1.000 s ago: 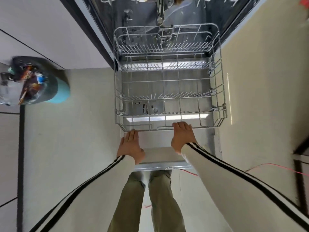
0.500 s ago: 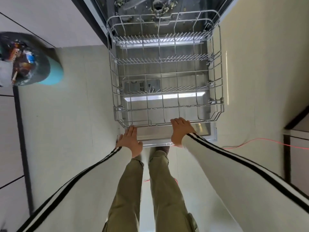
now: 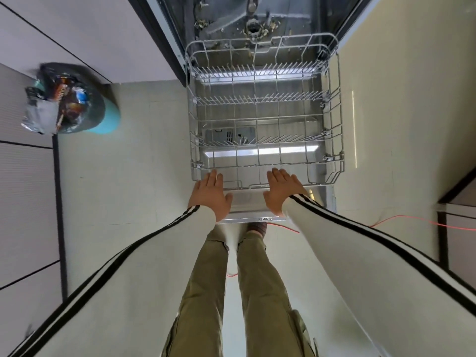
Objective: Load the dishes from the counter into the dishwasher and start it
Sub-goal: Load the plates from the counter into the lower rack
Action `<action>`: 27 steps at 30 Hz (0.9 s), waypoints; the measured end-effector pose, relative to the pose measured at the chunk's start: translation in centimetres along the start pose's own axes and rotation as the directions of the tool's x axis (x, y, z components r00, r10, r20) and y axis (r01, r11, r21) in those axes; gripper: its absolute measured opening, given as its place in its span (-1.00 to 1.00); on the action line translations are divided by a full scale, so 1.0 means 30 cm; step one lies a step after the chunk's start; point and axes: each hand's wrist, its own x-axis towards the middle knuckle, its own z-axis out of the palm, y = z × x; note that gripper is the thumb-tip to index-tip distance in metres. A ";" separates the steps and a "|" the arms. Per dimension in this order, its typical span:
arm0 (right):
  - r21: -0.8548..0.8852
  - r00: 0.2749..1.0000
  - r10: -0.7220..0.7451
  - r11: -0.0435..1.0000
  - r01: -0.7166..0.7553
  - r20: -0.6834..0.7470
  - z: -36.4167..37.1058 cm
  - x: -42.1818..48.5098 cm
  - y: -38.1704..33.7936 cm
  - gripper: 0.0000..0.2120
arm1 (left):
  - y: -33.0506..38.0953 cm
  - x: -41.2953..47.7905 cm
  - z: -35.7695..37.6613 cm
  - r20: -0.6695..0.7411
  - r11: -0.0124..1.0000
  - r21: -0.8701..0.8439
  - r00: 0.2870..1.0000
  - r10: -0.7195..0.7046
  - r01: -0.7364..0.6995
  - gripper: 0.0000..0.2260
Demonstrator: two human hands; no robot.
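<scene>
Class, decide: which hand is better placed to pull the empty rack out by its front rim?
Probably the right hand: it lies over the front rim near its middle; the left hand sits at the left corner of the rack.

A light grey wire dish rack (image 3: 265, 119) lies over a silvery steel dishwasher door (image 3: 247, 204). Long cream sleeves (image 3: 360, 240) carry paired black stripes above plain olive-green trousers (image 3: 206, 292). At nine o'clock a round teal bin (image 3: 109, 122) holds a black bag (image 3: 96, 109) of multicoloured wrappers; at three o'clock a thin red cable (image 3: 401, 216) crosses the pale floor (image 3: 128, 189).
</scene>
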 end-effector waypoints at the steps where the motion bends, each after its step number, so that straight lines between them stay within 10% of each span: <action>1: -0.013 1.000 0.004 1.000 -0.004 -0.013 -0.023 -0.040 -0.022 -0.37 | 0.001 -0.035 -0.022 -0.030 1.000 0.007 1.000 0.007 -0.007 -0.34; 13: -0.007 0.972 -0.080 0.997 0.080 -0.221 -0.368 -0.535 -0.479 -0.36 | -0.149 -0.654 -0.396 -0.248 0.989 -0.111 0.961 -0.124 0.099 -0.36; 27: -0.037 0.825 -0.160 0.985 0.167 -0.542 -0.938 -0.520 -1.377 -0.39 | -1.052 -0.801 -1.063 -0.496 0.978 -0.176 0.849 -0.183 0.108 -0.30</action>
